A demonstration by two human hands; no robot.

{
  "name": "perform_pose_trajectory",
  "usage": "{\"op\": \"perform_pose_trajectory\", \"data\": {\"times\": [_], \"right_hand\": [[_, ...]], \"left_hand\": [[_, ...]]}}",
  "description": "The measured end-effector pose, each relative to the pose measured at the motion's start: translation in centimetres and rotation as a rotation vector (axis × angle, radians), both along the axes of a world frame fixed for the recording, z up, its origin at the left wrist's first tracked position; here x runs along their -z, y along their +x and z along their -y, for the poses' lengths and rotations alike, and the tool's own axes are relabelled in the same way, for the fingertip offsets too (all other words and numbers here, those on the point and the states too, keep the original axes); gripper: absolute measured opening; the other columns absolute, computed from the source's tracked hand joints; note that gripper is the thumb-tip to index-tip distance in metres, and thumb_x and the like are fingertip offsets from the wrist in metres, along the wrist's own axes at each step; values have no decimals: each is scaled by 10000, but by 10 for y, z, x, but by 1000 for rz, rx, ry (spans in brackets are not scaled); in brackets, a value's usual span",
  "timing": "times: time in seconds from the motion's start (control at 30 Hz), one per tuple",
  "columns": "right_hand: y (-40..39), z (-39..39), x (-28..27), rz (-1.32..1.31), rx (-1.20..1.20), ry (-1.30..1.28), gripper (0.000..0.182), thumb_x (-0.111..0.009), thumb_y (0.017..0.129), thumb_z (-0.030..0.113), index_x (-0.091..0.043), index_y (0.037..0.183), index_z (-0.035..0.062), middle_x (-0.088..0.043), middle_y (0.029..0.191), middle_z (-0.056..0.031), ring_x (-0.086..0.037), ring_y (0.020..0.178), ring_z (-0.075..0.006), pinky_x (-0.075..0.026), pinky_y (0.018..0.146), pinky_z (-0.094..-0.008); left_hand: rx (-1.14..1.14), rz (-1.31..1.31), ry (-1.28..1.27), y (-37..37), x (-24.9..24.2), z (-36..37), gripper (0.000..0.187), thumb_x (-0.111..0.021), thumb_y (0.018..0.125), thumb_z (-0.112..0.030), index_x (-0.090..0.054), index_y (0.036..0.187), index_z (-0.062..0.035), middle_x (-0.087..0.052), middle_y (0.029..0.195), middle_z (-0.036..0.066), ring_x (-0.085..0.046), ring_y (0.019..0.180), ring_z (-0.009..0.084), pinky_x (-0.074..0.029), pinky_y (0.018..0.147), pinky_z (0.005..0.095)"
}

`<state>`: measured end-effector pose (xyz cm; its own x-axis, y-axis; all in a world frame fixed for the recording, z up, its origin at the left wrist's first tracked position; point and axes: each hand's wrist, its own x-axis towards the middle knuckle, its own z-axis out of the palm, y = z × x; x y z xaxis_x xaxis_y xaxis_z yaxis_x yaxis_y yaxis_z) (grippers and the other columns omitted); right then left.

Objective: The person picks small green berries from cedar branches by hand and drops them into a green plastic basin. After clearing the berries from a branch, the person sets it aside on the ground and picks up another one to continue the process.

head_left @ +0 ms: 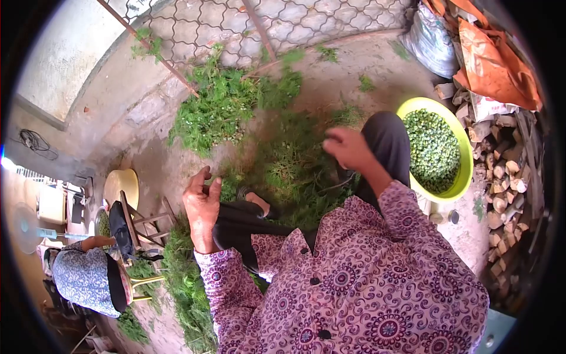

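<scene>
My left hand is raised above my left knee, its thumb and fingers apart with nothing visible between them. Over by my right knee is my right hand, slightly blurred, its fingers loosely bent and apart; I see nothing held in it. Between and beyond my hands, a heap of leafy green plants covers the ground. More cut stems lie between my legs, near my foot. To the right of my right knee stands a yellow-green tub filled with small round green pieces.
Split firewood is stacked at the right, below an orange bag and a stuffed sack. A wire mesh fence runs along the back. At left, another person sits on a yellow stool near a wooden chair.
</scene>
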<state>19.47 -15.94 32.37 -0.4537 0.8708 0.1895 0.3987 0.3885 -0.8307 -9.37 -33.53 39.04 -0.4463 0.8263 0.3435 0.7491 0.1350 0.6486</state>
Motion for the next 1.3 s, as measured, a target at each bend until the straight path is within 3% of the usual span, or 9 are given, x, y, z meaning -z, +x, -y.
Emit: {"op": "perform_pose_trajectory", "data": {"times": [0.07,0.23,0.57,0.63,0.7,0.77,0.9,1.1,1.3], "right_hand": [[-17,10,57,173,-174,279,337,-582,687,283,-591,871,1,-554,779,-210,-542,713,-351,-449,680,-392],[-30,44,126,572,-562,40,274,-597,656,217,-599,797,-17,-559,715,-216,-555,706,-359,-458,677,-436],[-50,10,188,717,-508,-195,292,-607,693,208,-576,797,-63,-581,792,-216,-565,773,-367,-461,705,-427],[-63,1,185,727,-413,-338,357,-592,740,247,-565,944,-45,-571,912,-223,-539,876,-355,-441,766,-422],[-76,-9,195,752,-429,-407,430,-561,768,287,-516,1050,-35,-526,1025,-225,-502,954,-359,-416,815,-423],[-84,-15,218,700,-394,-493,519,-530,804,340,-453,1181,-8,-465,1152,-221,-410,1088,-373,-364,895,-443],[-82,-4,249,681,-249,-367,470,-554,798,319,-493,1146,10,-539,989,-214,-427,1040,-386,-373,866,-479],[-54,18,243,1042,-574,-493,337,-558,795,336,-598,917,25,-571,934,-166,-467,967,-363,-392,806,-521],[-37,23,239,1254,-721,-703,327,-484,845,299,-568,994,20,-549,995,-161,-495,913,-352,-391,789,-496]], "left_hand": [[1,52,5,-1,3,-4,338,-631,745,-71,-557,1069,-12,-590,884,111,-524,569,106,-442,537,241],[20,51,-8,-6,12,-22,333,-636,751,-96,-558,1063,-7,-591,898,117,-538,579,110,-444,539,240],[96,49,-54,-34,25,-91,324,-634,743,-104,-561,1043,-3,-594,902,148,-578,594,156,-458,540,280],[94,102,-96,-40,37,-101,334,-635,736,-106,-557,1045,-7,-591,893,154,-591,615,185,-465,548,303],[149,-493,-432,-43,46,-103,350,-629,719,-106,-544,1046,-16,-575,885,162,-592,702,271,-469,589,357],[199,-365,-467,-36,37,-107,354,-624,714,-106,-537,1047,-23,-566,885,162,-578,743,302,-465,612,374],[246,-155,-493,-36,34,-108,356,-613,715,-104,-525,1055,-45,-553,881,151,-561,780,325,-456,649,386],[215,-245,-609,-44,40,-101,354,-606,723,-121,-512,1058,-53,-546,841,147,-555,774,324,-446,637,399],[274,-248,-563,-39,36,-95,339,-598,732,-136,-513,1048,-46,-545,834,153,-552,773,327,-442,642,402]]}}
